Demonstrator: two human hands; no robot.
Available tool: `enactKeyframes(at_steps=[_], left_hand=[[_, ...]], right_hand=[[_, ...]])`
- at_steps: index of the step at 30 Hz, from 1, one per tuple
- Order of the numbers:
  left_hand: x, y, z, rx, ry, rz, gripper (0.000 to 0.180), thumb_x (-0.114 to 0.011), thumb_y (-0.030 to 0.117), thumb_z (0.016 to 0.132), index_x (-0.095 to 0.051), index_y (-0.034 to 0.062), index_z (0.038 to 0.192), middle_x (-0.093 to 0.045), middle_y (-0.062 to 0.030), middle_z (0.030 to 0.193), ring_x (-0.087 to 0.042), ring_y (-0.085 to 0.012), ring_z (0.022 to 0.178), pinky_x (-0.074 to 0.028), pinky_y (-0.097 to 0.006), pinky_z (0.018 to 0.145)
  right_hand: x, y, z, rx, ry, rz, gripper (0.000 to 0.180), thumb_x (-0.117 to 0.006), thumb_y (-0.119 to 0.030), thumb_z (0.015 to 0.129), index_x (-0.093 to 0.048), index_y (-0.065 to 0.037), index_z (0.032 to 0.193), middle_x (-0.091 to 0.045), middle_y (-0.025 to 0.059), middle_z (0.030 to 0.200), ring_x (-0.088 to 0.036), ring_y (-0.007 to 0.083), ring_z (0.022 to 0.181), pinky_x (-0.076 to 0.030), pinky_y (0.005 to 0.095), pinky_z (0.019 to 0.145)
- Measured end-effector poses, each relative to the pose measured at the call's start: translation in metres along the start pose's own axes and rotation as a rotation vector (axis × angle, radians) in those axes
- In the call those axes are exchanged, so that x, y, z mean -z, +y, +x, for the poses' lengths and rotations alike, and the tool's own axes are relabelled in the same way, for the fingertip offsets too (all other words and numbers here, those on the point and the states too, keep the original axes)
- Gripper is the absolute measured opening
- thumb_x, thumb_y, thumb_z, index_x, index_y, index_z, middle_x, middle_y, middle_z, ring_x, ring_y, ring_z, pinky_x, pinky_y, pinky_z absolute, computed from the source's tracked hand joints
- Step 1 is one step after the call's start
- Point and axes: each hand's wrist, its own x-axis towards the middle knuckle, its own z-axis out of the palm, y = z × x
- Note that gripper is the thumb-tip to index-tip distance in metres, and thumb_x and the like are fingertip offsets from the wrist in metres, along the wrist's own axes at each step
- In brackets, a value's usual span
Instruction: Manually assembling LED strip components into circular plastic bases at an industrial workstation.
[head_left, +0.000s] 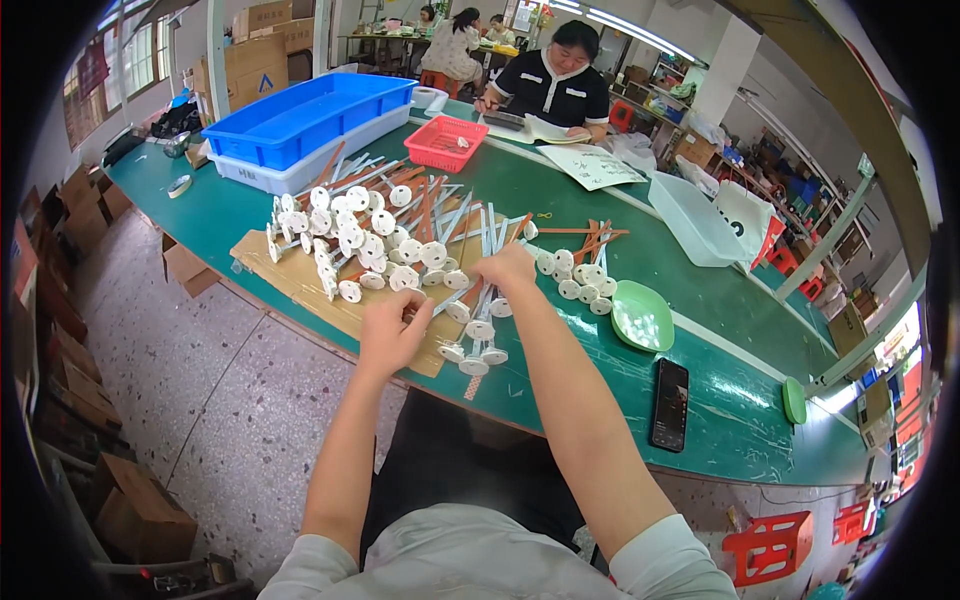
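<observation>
A large pile of flat silver and brown strips with white round discs on their ends lies across a sheet of brown cardboard. My right hand is closed around several of these strips, whose discs hang below it near the table's front edge. To its left, my left hand has its fingers curled in at the pile's near side. A silver strip passes close to its fingertips; whether they pinch it is hidden. A smaller group of disc-ended strips lies right of my right hand.
On the green table stand a blue bin in a white one, a red basket, a green bowl, a black phone and a clear tub. Across it, a person sits with papers.
</observation>
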Motion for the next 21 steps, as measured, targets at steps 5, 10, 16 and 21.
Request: enactKeyframes(at_steps=[5,10,16,21], left_hand=[[-0.003,-0.005,-0.002,-0.153,0.043,0.101,0.021,-0.070,0.017,0.086,-0.066,-0.0033,0.082,-0.065,-0.0092,0.065,-0.061,-0.0135,0.056,-0.048,-0.028,0.055],[0.001,0.001,-0.012,-0.136,-0.120,0.002,0.021,-0.073,0.015,0.083,-0.066,-0.0035,0.077,-0.065,-0.0075,0.063,-0.060,-0.0104,0.054,-0.047,-0.026,0.053],[0.002,0.000,-0.009,-0.124,-0.130,-0.080,0.022,-0.073,0.016,0.083,-0.065,-0.0036,0.076,-0.064,-0.0070,0.062,-0.060,-0.0103,0.054,-0.047,-0.025,0.053],[0.004,-0.003,-0.009,-0.131,-0.139,-0.021,0.023,-0.072,0.016,0.084,-0.065,-0.0034,0.075,-0.063,-0.0071,0.062,-0.060,-0.0111,0.055,-0.048,-0.026,0.054]], right_hand=[[-0.003,-0.008,-0.001,0.112,0.076,-0.166,0.044,-0.081,-0.030,0.060,-0.073,-0.002,0.093,-0.073,0.0165,0.100,-0.071,0.0286,0.093,-0.058,0.0365,0.081],[-0.009,-0.004,0.014,0.097,0.080,-0.218,0.043,-0.080,-0.029,0.060,-0.073,-0.002,0.093,-0.072,0.0162,0.101,-0.071,0.0291,0.095,-0.057,0.0364,0.083],[-0.004,0.014,0.019,0.073,0.038,-0.042,0.036,-0.080,-0.022,0.057,-0.070,0.002,0.082,-0.071,0.0174,0.092,-0.071,0.0290,0.086,-0.057,0.0357,0.076],[0.016,0.031,0.019,0.113,-0.099,0.126,0.024,-0.076,-0.013,0.062,-0.067,0.003,0.078,-0.067,0.0145,0.081,-0.065,0.0210,0.070,-0.051,0.0358,0.061]])
